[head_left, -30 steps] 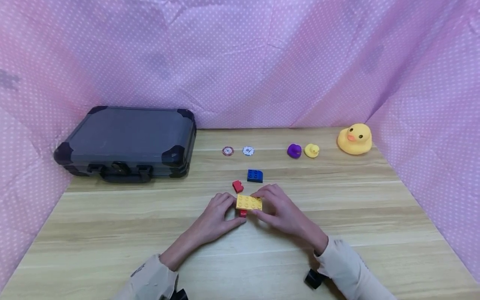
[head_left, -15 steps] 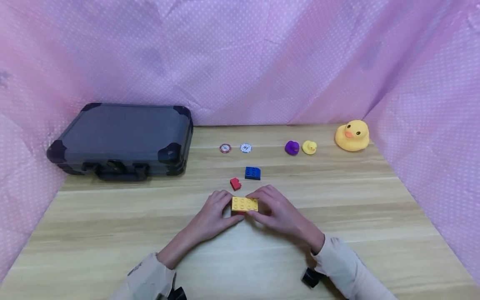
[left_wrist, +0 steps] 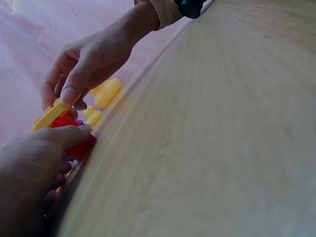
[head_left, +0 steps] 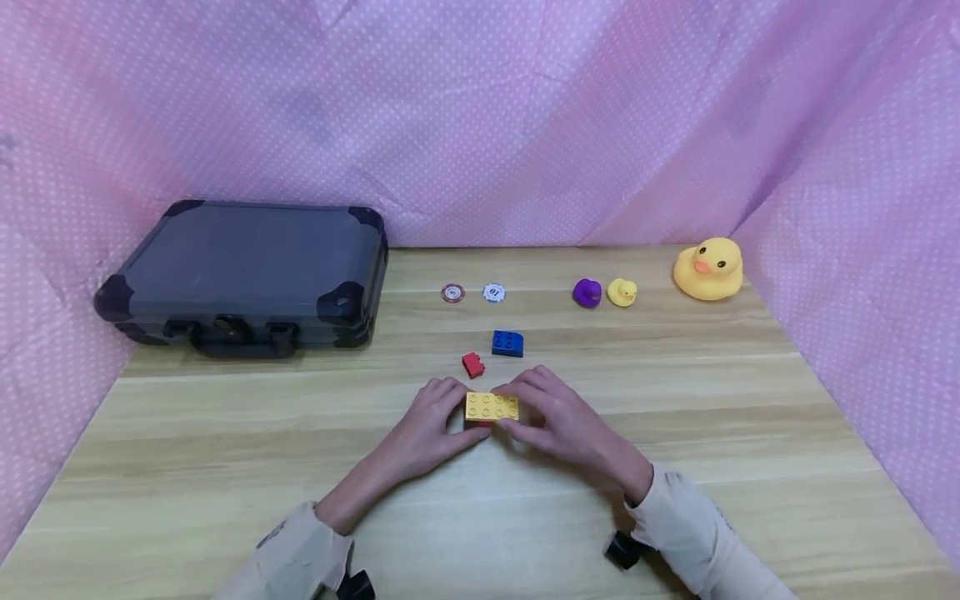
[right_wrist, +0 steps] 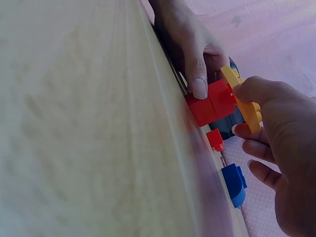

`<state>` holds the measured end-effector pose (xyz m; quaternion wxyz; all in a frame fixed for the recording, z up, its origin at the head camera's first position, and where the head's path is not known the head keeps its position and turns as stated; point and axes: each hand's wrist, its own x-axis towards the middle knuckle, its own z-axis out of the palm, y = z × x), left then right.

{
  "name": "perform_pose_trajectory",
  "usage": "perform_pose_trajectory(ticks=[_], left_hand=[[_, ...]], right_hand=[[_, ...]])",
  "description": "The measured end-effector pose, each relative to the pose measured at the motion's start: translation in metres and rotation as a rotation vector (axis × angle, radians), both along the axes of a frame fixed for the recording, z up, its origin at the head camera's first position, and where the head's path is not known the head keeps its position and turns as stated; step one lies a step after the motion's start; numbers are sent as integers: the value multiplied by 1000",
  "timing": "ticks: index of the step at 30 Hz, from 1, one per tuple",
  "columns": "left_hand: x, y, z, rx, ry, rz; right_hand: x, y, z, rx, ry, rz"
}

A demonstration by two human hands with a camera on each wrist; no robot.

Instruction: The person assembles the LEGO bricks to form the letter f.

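My left hand (head_left: 426, 431) grips a stack of two red building bricks (right_wrist: 211, 104) on the wooden table, its thumb on the near side. Just over the stack, my right hand (head_left: 561, 421) pinches a thin yellow eight-stud brick (head_left: 491, 407) between thumb and fingers. In the right wrist view the yellow brick meets the red studs at a slight tilt; whether it is pressed home I cannot tell. From above, it hides most of the red bricks. A small red brick (head_left: 473, 364) and a blue brick (head_left: 507, 343) lie just beyond the hands.
At the back left sits a closed grey case (head_left: 247, 267) with black corners. Two poker chips, one red (head_left: 453, 292) and one white (head_left: 493, 292), lie behind the bricks. Farther right are a purple duck (head_left: 587, 292), a small yellow duck (head_left: 622, 292) and a large yellow duck (head_left: 708, 269).
The yellow brick has come down and slightly left over the red stack, covering more of it. My left hand keeps its hold on the red bricks. The head view has shifted a little.
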<state>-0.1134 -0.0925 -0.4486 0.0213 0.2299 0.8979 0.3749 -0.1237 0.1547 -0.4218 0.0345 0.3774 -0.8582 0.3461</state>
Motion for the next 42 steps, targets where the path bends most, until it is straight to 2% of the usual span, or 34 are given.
perform_pose_trajectory(ticks=[10,17,37,42], left_hand=[[-3,1,3,-7,-7,0],[-3,1,4,-6,-22,1],[0,2,-1,3,13,-6],[0,1,-2,8,23,-10]], right_hand=[[-2,1,6,24,4,-6],[-2,0,11,82,-16,-1],[-5,1,11,139,-15,35],[-5,0,9,140,-48,21]])
